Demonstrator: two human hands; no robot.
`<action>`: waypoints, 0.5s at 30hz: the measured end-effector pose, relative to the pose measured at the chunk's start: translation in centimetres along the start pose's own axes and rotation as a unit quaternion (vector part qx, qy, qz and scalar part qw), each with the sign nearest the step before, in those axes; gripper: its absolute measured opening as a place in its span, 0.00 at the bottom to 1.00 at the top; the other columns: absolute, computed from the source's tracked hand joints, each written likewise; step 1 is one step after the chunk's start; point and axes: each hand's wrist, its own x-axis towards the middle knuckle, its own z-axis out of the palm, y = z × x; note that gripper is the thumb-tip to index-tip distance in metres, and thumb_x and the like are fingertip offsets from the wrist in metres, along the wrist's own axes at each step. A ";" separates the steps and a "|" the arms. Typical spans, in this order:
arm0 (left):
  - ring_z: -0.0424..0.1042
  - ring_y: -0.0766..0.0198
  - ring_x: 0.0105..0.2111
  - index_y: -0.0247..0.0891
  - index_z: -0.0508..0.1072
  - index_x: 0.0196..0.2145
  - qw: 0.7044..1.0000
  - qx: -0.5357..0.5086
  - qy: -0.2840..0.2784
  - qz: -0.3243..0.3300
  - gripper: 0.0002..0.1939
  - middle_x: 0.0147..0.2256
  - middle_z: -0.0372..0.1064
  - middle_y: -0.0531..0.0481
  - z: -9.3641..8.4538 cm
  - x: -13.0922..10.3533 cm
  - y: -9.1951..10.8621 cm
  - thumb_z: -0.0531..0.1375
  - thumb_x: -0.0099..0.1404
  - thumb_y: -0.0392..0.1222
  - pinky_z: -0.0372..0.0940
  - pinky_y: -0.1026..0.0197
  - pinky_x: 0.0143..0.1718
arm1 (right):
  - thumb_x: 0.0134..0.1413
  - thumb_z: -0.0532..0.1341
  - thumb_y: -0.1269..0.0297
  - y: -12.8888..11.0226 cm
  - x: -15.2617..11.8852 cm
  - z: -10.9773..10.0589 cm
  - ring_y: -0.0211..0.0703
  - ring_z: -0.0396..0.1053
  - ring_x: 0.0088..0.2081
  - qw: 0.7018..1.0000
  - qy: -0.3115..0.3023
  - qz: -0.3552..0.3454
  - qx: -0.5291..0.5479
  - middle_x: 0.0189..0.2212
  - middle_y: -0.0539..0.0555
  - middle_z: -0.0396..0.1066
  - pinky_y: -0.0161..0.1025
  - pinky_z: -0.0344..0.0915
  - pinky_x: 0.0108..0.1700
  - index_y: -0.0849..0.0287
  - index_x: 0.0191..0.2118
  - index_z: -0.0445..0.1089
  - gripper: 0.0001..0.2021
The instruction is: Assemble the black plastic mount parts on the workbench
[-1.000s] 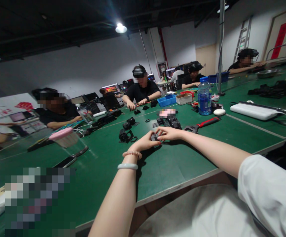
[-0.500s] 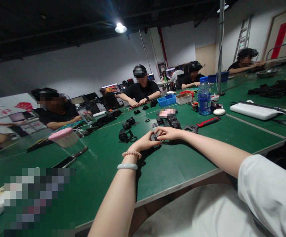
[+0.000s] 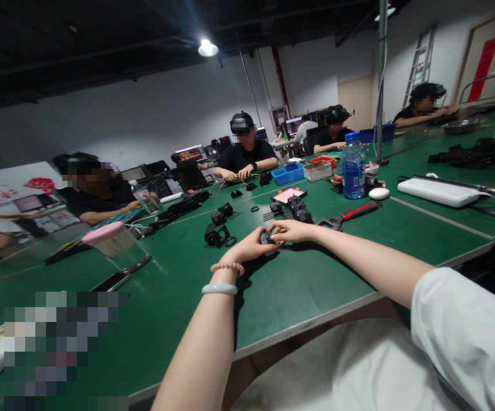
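Note:
Between my two hands, just above the green table [image 3: 299, 285], is a small dark grey block-like part [image 3: 266, 237]; its exact kind does not show. My left hand [image 3: 251, 244] is closed round its left side, with a beaded bracelet and a pale bangle on that wrist. From the right, the fingers of my right hand [image 3: 289, 231] pinch the same part. Black ring-shaped parts [image 3: 216, 235] lie left of my hands. Beyond them sit another black part [image 3: 222, 214] and a black blocky part [image 3: 299, 210]. An adjustable wrench [image 3: 361, 213] with a red-and-black handle rests to the right.
A blue-labelled bottle [image 3: 353, 168], a white power bank [image 3: 439, 190] and a blue tray [image 3: 288, 174] stand farther off. Leftward are a pink-lidded clear container [image 3: 113, 242] and a phone [image 3: 113, 281]. Several co-workers sit round the table; a metal pole [image 3: 381, 85] rises at right.
My hands stay almost in place on the grey part. Across the table, a co-worker's hands have shifted and moved slightly apart.

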 end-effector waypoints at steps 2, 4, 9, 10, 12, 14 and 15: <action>0.61 0.66 0.29 0.36 0.59 0.40 1.000 -0.001 0.001 0.005 0.27 0.30 0.61 0.53 0.0 0.0 0.0 0.56 0.45 0.55 0.56 0.66 0.29 | 0.47 0.55 0.61 -0.1 0.0 0.1 0.32 0.63 0.26 1.000 0.005 0.006 0.000 0.27 0.51 0.65 0.31 0.61 0.29 0.62 0.39 0.60 0.13; 0.61 0.66 0.30 0.36 0.59 0.40 1.000 -0.001 0.002 0.009 0.27 0.31 0.61 0.53 0.0 0.0 -0.1 0.56 0.45 0.54 0.56 0.66 0.30 | 0.47 0.54 0.61 -0.1 0.1 0.1 0.32 0.63 0.25 1.000 0.006 0.014 0.006 0.27 0.51 0.65 0.30 0.60 0.28 0.62 0.38 0.61 0.13; 0.61 0.65 0.30 0.36 0.59 0.40 1.000 0.001 0.002 0.010 0.27 0.31 0.61 0.53 0.0 0.0 -0.1 0.56 0.45 0.55 0.56 0.66 0.30 | 0.47 0.54 0.60 0.1 0.3 0.1 0.31 0.62 0.24 1.000 0.000 0.022 0.020 0.26 0.51 0.64 0.30 0.60 0.27 0.63 0.37 0.61 0.13; 0.61 0.65 0.30 0.36 0.59 0.40 1.000 0.002 0.002 0.010 0.27 0.31 0.61 0.53 0.0 0.0 -0.2 0.56 0.45 0.55 0.56 0.66 0.29 | 0.47 0.54 0.60 0.2 0.3 0.1 0.31 0.62 0.24 1.000 -0.001 0.023 0.021 0.25 0.51 0.64 0.30 0.59 0.27 0.63 0.37 0.61 0.13; 0.61 0.65 0.30 0.36 0.59 0.40 1.000 0.005 0.003 0.012 0.27 0.31 0.61 0.53 0.0 0.0 -0.2 0.56 0.45 0.55 0.56 0.66 0.29 | 0.47 0.54 0.59 0.2 0.3 0.0 0.31 0.62 0.24 0.999 -0.002 0.023 0.022 0.25 0.51 0.65 0.30 0.59 0.27 0.63 0.37 0.61 0.13; 0.61 0.65 0.30 0.36 0.59 0.40 1.000 0.005 0.002 0.011 0.27 0.32 0.61 0.52 0.0 0.1 -0.3 0.56 0.45 0.55 0.56 0.66 0.29 | 0.47 0.54 0.59 0.2 0.3 0.1 0.31 0.61 0.24 0.999 -0.003 0.024 0.024 0.25 0.51 0.65 0.30 0.59 0.27 0.63 0.37 0.61 0.13; 0.61 0.65 0.30 0.36 0.59 0.40 1.000 0.004 0.002 0.011 0.27 0.32 0.61 0.52 0.0 0.1 -0.3 0.56 0.45 0.55 0.56 0.66 0.29 | 0.47 0.54 0.59 0.2 0.3 0.1 0.31 0.61 0.24 0.999 -0.003 0.025 0.027 0.25 0.51 0.65 0.30 0.59 0.27 0.63 0.37 0.61 0.13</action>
